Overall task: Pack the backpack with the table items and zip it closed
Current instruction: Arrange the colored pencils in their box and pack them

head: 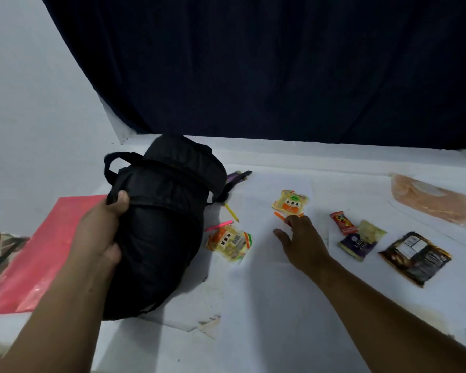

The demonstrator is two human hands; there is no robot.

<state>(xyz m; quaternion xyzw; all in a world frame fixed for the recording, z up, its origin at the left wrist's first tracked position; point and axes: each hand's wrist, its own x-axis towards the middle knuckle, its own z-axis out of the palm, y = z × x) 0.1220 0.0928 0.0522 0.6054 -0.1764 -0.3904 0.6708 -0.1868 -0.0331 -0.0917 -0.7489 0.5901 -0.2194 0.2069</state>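
White desk [280, 305], dark curtain [253, 63] behind. Black backpack [159, 224] at 9 o'clock, L hand [100, 232] fingers clamped on it. R hand [299, 243] fingers apart, over orange pen [280, 217], snack pkts [291, 203] at 12.

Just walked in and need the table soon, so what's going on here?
A person is packing. Their left hand grips the black backpack on the white table, while the open right hand reaches toward an orange pen beside a yellow snack packet. Several other packets lie unpacked.
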